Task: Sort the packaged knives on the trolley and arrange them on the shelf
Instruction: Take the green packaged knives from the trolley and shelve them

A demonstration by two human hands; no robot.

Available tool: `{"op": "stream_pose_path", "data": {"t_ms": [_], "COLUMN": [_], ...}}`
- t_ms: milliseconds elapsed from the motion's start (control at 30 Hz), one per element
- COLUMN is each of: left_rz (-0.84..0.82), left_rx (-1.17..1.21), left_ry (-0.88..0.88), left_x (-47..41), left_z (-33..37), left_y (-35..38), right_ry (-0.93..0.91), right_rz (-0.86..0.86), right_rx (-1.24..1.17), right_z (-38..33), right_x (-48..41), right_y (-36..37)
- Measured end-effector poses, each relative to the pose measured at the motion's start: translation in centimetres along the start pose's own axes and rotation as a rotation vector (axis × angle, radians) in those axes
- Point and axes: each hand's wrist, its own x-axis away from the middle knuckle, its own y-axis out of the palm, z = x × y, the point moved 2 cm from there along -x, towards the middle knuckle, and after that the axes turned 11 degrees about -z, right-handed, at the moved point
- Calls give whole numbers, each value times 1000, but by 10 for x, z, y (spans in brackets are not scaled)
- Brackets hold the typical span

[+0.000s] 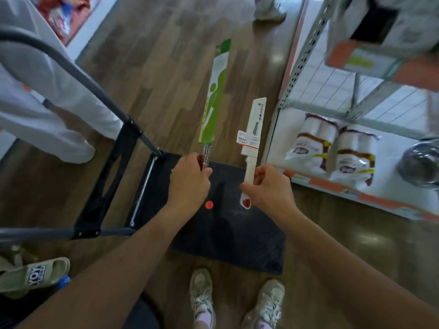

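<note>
My left hand [188,179] grips the handle of a long knife in a green and white cardboard sleeve [215,96], which points away from me. My right hand [267,188] holds the white handle of a shorter knife in a white sleeve [254,125] with a price label. Both knives hang above the black trolley deck [228,236], which shows only a red dot. The metal shelf [332,167] stands to the right.
The trolley's folded grey handle [78,74] runs along the left. Another person in white stands at the left, and feet show at the top. White bags [332,150] and a steel bowl [420,162] sit on the lower shelf. Boxes fill the upper shelf. My shoes are below.
</note>
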Motion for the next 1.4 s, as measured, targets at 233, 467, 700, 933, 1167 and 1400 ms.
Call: {"op": "stream_pose_path", "data": {"t_ms": [233,467,700,933,1167,1400], "left_rz": [22,70,136,179,220,159], "left_rx": [104,148,118,153,151,176], "left_ry": [118,220,275,330,379,507], "left_x": [64,122,161,189,206,194], "left_z": [85,154,210,262,296,327], "left_y": [-44,-70,-92,-98,-99,-121], "right_ry": [-86,-170,-244,-304,-332,-311], "right_rz": [53,113,148,261,313,424], "right_rx": [9,-1,-87,-56,-37,-6], "right_z": [-39,-64,-80,-81,-80,-101], "right_x": [88,150,200,234,254,256], "right_y": [-81,-135,-194,-252,-286,-305]}}
